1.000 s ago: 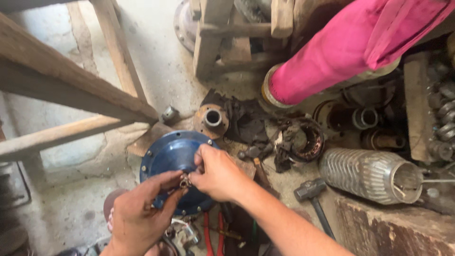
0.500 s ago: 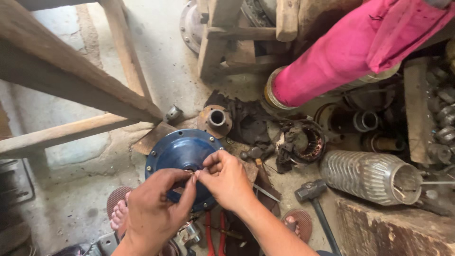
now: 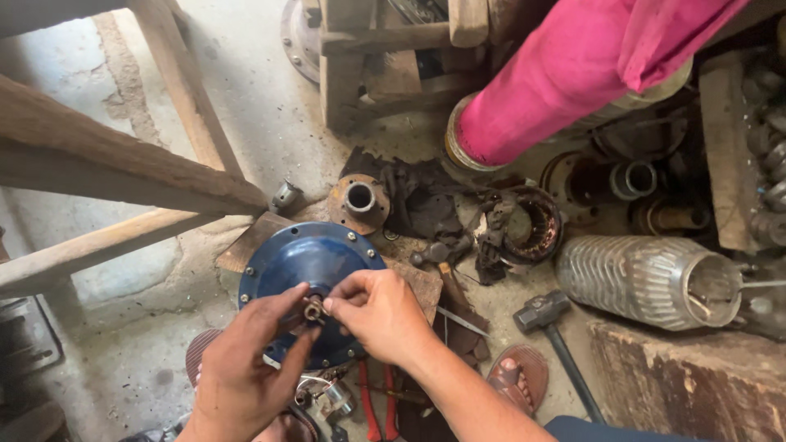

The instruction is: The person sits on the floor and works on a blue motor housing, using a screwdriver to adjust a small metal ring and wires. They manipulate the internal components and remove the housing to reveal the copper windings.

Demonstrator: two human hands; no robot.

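Both hands pinched a small metal fitting [image 3: 313,309] at the blue round cover's [image 3: 303,263] centre: left hand [image 3: 246,378] fingers closed, right hand [image 3: 378,315] fingertips gripping it. Its axis seemingly pointed up.

**Where everything sits on the workshop floor**

We see the round blue metal motor cover [image 3: 307,274] lying on a flat wooden board [image 3: 413,282] on the concrete floor [image 3: 246,106]. Our left hand [image 3: 241,372] and right hand [image 3: 377,315] meet over its centre, on the small metal shaft fitting [image 3: 313,309]. Just behind the cover lies a rusty round flange with a hole [image 3: 359,200]; right of that, a wound copper stator ring [image 3: 524,225]. Further right lies a ribbed grey metal cylinder [image 3: 643,278], with a steel-headed hammer [image 3: 544,315] before it. Slanted wooden beams [image 3: 123,164] stand to the left. Red-handled pliers [image 3: 377,401] lie below our hands.
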